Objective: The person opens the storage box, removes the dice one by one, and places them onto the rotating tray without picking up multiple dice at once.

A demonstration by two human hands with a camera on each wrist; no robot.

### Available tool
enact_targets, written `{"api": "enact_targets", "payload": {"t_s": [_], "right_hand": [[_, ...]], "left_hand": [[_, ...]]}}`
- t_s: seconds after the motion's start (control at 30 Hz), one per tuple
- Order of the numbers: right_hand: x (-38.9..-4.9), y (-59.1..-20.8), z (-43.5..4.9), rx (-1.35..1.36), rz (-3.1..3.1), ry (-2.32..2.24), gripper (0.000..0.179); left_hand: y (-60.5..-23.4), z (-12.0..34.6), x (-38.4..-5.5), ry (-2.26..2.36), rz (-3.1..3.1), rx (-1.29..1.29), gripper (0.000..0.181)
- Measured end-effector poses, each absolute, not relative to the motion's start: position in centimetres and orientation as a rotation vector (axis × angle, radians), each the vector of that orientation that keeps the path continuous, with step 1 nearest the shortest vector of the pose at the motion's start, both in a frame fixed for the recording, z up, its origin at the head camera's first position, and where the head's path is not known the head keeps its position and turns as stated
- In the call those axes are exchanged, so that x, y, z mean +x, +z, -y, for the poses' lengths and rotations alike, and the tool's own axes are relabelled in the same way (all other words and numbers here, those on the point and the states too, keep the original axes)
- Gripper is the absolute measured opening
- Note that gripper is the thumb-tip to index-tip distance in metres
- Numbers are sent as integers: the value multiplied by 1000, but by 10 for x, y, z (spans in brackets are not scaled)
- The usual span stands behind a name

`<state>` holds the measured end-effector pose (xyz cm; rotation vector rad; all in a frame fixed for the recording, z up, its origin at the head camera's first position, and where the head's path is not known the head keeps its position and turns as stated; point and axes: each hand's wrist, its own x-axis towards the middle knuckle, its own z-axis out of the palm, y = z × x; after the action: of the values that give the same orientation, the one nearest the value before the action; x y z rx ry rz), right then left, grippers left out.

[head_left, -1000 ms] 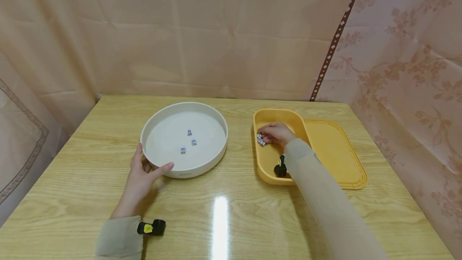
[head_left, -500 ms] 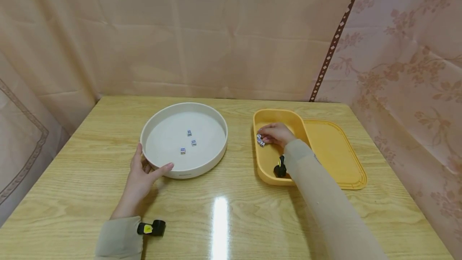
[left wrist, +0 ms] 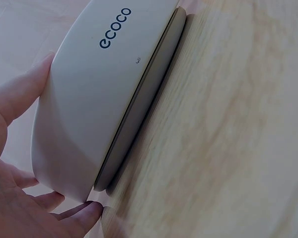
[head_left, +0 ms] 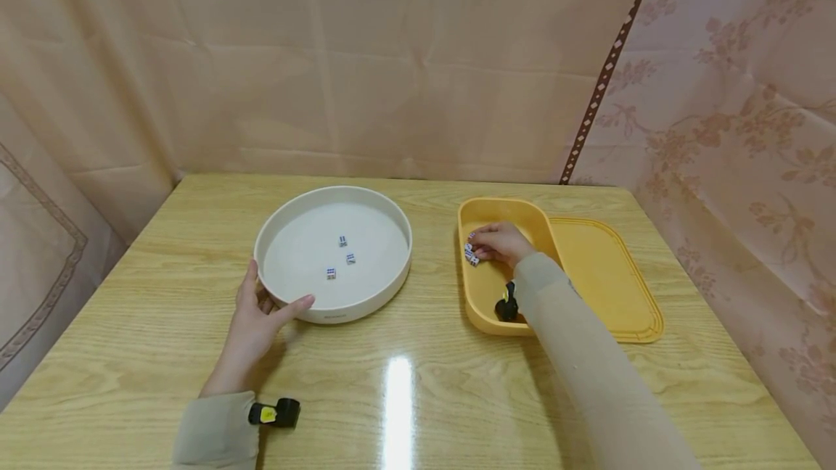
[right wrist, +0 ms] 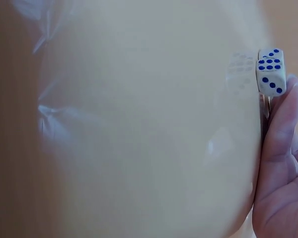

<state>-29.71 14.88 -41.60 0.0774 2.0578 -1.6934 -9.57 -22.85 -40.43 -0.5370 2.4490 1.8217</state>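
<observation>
My left hand [head_left: 251, 318] grips the near left edge of a round white tray [head_left: 366, 310], thumb at the rim and fingers against its side. The left wrist view shows the word "ecoco" on the tray's wall [left wrist: 104, 84] and a base under it. Three white dice [head_left: 331, 273] lie apart on the tray floor. Inside a yellow box [head_left: 480, 314], my right hand [head_left: 501, 241] pinches at a small cluster of dice [head_left: 472, 256] by the left wall. In the right wrist view, blue-spotted dice [right wrist: 271, 79] sit at the fingertips; the fingers partly hide the grip.
A flat yellow lid [head_left: 617, 281] lies on the wooden table [head_left: 326, 390], right of the box and partly behind the right sleeve [head_left: 588, 361]. Curtains [head_left: 366, 78] hang along the table's back and sides. Black wrist cameras [head_left: 276, 413] are strapped to both wrists.
My left hand and the tray stay in place. At the box, my right fingertips shift very slightly, and a red-spotted die shows a little more beside them.
</observation>
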Motion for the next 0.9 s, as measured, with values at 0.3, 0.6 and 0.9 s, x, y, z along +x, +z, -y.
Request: {"api": "enact_targets", "payload": {"t_s": [0.3, 0.6, 0.9], "right_hand": [[-298, -413, -151, 73, -2037, -1694, 22], [-295, -403, -148, 43, -2048, -1681, 21], [-294, -395, -147, -49, -2104, -1683, 32]], "left_hand": [[-405, 228, -95, 1830, -2444, -540, 125], [-406, 229, -94, 1831, -2448, -541, 125], [-406, 229, -95, 1826, -2451, -534, 126]]}}
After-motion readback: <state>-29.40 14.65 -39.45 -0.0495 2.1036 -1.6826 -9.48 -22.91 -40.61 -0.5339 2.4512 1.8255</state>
